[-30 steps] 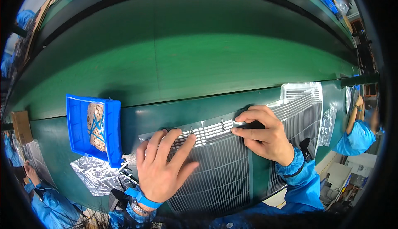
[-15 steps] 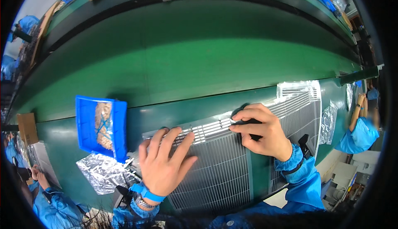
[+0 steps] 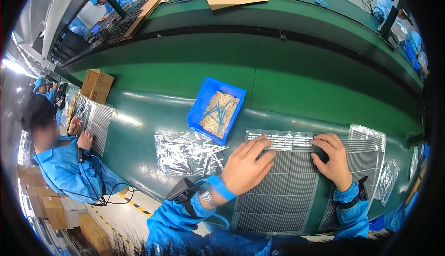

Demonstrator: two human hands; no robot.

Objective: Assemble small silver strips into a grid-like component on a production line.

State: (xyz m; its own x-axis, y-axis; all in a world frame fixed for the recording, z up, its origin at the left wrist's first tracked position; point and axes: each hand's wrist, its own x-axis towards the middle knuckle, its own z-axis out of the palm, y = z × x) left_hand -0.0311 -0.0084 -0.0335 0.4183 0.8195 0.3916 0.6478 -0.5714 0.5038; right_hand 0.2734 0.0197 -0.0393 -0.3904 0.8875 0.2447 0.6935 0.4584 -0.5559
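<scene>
A clear sheet with a dense pattern of thin grey lines (image 3: 278, 191) lies flat before me. Along its far end runs a band of silvery strips (image 3: 289, 141). My left hand (image 3: 248, 165) rests on the left part of this band, fingers spread and holding nothing. At the band's right end is my right hand (image 3: 334, 161), fingers and thumb curled toward each other around something dark that I cannot make out. A second lined sheet (image 3: 361, 158) lies partly behind my right hand and forearm.
Beyond the sheet stands a blue bin (image 3: 198, 112) with tan pieces and teal strips. A clear bag of silvery strips (image 3: 183, 154) lies left of my left hand. A co-worker (image 3: 69, 158) works at the far left, near a cardboard box (image 3: 97, 85). Another plastic bag (image 3: 386, 182) lies far right.
The view has swung left, so the bin and sheets appear farther right. My right hand held a black object, which shows less clearly now. My left hand stays on the band.
</scene>
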